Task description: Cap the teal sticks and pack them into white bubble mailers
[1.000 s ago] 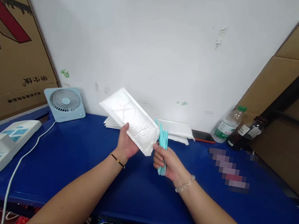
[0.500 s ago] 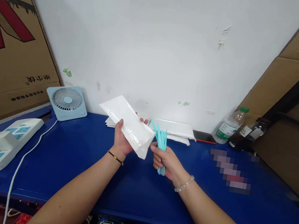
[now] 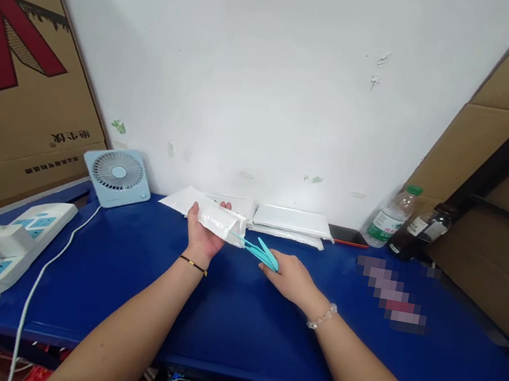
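My left hand point(image 3: 205, 234) is closed around a white packet point(image 3: 215, 216), thumb on top and fingers behind it. The packet's near end gapes a little towards the right. My right hand point(image 3: 291, 276) pinches a bunch of thin turquoise plastic sticks point(image 3: 265, 255) with flat, rounded ends. The tips of some sticks reach into the packet's gaping end; how deep they go is hidden. One stick splays upward from the rest. Behind the hands, white packets point(image 3: 293, 220) lie stacked against the wall.
On the blue table point(image 3: 253, 335) a small fan point(image 3: 118, 176) and a power strip point(image 3: 22, 248) with cables stand at left. A phone point(image 3: 349, 236), a clear bottle point(image 3: 389, 221) and a dark bottle point(image 3: 419, 233) are at right. Cardboard point(image 3: 22, 84) flanks the table.
My right hand has tilted the turquoise sticks from upright to pointing left, their tips now at the packet's end. My left hand has lowered the packet and turned it flatter.
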Motion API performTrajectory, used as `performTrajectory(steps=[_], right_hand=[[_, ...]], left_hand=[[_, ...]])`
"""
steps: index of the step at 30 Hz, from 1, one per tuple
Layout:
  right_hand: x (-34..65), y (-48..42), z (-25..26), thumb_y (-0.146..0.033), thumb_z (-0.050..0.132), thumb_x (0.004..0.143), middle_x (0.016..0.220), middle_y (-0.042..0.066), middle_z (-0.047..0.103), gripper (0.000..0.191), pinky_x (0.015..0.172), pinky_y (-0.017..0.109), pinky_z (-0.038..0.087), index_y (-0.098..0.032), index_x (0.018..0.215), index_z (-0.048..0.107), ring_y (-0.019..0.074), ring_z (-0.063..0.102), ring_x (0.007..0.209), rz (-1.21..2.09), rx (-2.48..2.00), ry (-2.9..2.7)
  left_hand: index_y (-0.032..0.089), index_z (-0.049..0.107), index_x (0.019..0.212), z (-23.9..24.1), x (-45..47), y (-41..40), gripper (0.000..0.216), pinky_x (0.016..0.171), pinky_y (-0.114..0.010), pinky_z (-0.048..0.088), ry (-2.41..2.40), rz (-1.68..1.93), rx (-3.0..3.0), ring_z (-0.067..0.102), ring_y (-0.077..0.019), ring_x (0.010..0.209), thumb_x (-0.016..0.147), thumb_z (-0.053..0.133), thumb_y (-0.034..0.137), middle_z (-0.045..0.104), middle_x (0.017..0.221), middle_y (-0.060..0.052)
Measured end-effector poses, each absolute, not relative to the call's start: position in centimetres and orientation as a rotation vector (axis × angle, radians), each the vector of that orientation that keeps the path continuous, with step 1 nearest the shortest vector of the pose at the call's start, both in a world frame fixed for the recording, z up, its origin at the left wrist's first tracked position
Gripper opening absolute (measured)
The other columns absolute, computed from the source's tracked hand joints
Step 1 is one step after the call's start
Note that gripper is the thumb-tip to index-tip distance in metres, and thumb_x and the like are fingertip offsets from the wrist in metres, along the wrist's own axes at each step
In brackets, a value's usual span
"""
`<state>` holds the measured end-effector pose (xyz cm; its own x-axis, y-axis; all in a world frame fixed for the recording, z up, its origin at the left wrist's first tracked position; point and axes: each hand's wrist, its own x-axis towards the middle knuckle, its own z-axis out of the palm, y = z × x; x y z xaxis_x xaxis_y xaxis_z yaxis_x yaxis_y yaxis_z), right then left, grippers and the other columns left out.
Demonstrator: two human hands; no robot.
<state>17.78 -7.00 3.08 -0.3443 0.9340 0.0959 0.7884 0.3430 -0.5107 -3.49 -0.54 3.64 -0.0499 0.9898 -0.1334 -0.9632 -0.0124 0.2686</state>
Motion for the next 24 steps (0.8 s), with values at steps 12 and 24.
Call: performTrajectory(steps=[12, 24], right_hand=[[15.3, -6.3, 5.8, -0.018, 0.046, 0.088, 0.083, 0.012, 0.069, 0.016, 0.061, 0.029, 0.041, -0.017, 0.098, 0.058, 0.0251, 0.067, 0.075, -0.301, -1.850, -2.425], [14.4, -5.7, 11.1, -0.012, 0.043, 0.088, 0.079, 0.014, 0.067, 0.016, 0.058, 0.029, 0.038, -0.015, 0.093, 0.057, 0.0257, 0.066, 0.074, -0.731, -1.580, -2.605]], left_hand=[[0.010, 0.057, 0.111, 2.9, -0.3, -1.9, 0.057, 0.081, -0.043, 0.053, 0.412, 1.451, 0.090, 0.065, -0.0275, 0.090, 0.077, 0.053, 0.056, 0.064, 0.094, -0.014], [0.019, 0.059, 0.119, 4.2, -2.6, -2.2, 0.054, 0.079, -0.049, 0.051, 0.268, 1.529, 0.102, 0.065, -0.0302, 0.091, 0.086, 0.036, 0.054, 0.065, 0.109, -0.013]])
